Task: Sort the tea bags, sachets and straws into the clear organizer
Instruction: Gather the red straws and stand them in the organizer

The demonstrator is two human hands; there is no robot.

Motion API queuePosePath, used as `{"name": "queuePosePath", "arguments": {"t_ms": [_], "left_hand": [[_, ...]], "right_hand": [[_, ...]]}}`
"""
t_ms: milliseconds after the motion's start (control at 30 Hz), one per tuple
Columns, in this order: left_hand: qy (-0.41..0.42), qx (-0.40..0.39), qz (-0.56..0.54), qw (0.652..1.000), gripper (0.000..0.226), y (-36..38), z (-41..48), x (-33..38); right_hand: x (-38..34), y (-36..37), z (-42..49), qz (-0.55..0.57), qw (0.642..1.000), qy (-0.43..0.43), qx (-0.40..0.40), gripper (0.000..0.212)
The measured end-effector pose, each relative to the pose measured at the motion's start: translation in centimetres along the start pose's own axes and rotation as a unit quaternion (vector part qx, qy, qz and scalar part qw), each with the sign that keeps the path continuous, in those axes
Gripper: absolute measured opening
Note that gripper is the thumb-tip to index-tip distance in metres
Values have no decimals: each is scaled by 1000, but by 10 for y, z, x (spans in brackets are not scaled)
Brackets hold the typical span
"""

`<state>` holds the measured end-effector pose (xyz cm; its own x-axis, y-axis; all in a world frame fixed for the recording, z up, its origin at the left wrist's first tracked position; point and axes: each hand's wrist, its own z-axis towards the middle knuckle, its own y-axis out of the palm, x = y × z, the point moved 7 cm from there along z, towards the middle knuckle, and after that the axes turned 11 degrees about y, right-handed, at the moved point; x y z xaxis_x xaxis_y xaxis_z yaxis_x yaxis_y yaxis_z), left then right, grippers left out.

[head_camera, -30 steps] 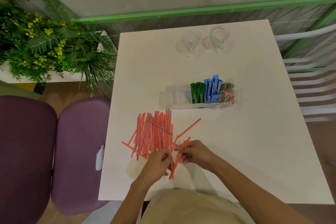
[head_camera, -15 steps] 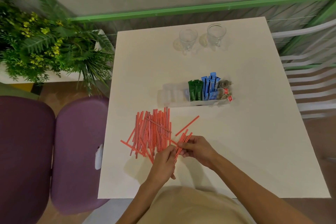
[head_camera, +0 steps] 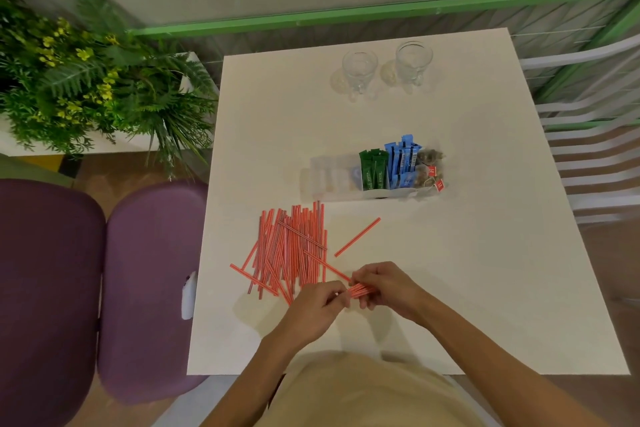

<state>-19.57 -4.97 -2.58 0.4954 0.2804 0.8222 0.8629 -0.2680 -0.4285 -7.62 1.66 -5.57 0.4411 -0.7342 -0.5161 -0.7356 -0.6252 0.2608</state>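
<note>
A pile of red striped straws [head_camera: 292,248] lies on the white table [head_camera: 467,270], with one loose straw [head_camera: 357,237] to its right. My right hand [head_camera: 388,286] and my left hand [head_camera: 320,305] both hold a small bundle of straws [head_camera: 358,289] between them, just below the pile. The clear organizer [head_camera: 332,180] stands behind the pile. It holds green sachets [head_camera: 373,170], blue sachets [head_camera: 401,161] and tea bags [head_camera: 431,168] in its right compartments. Its left compartments look bare.
Two clear glasses [head_camera: 358,71] [head_camera: 414,61] stand at the table's far edge. A purple chair [head_camera: 149,288] is to the left, a potted green plant [head_camera: 86,80] at the far left, and a white slatted chair [head_camera: 595,149] on the right.
The bundle in my hands has turned from pointing up the table to lying nearly level, and both hands have closed in on it. The view shifted slightly.
</note>
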Motion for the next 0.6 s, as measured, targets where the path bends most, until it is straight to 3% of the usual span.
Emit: {"name": "queuePosePath", "arguments": {"t_ms": [267, 367, 433, 500, 600], "left_hand": [[-32, 22, -32, 999, 17, -23, 23, -7], [-10, 49, 104, 993, 15, -55, 40, -14], [22, 61, 223, 973, 26, -74, 51, -22], [57, 34, 304, 950, 38, -80, 61, -30], [98, -14, 377, 921, 39, -77, 72, -37]], "right_hand": [[-4, -9, 2, 40, 999, -12, -1, 11], [0, -18, 3, 36, 999, -18, 23, 14], [4, -24, 3, 38, 999, -18, 31, 13], [10, -28, 2, 35, 999, -10, 33, 11], [18, -32, 0, 16, 999, 3, 41, 12]]}}
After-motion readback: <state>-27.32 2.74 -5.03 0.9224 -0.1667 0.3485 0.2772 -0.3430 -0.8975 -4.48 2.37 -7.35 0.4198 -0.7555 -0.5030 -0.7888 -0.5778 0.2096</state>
